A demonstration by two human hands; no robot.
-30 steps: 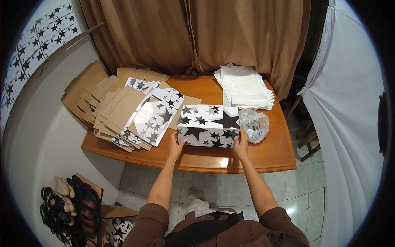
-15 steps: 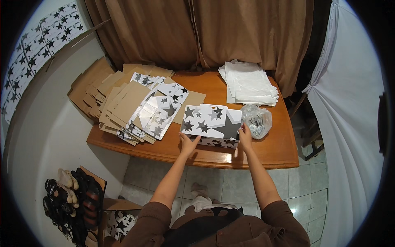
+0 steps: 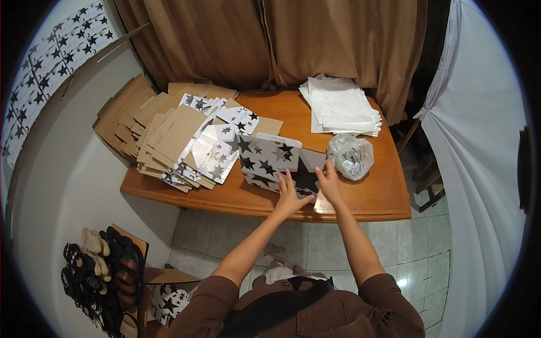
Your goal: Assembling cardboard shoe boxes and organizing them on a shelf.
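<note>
A white cardboard box (image 3: pixel 265 164) printed with black and grey stars stands tilted and turned near the front edge of the wooden table. My right hand (image 3: pixel 329 186) grips its right edge, thumb and fingers closed there. Against the box's near lower side rests my left hand (image 3: pixel 290 198), its fingers spread and the thumb pointing right. The box's underside and far side are hidden. Just right of the box lies a clear plastic bag (image 3: pixel 350 158) with small silvery pieces inside.
Flat brown cardboard pieces (image 3: pixel 169 138), some star-printed, are heaped at the table's left. White paper sheets (image 3: pixel 340 107) lie at the back right. A shoe rack (image 3: pixel 145 242) stands at lower left; a brown curtain (image 3: pixel 225 45) hangs behind the table (image 3: pixel 270 208).
The box has tilted and turned, with its front right part coming lower. My left hand has moved right along its near side; my right hand has shifted slightly left.
</note>
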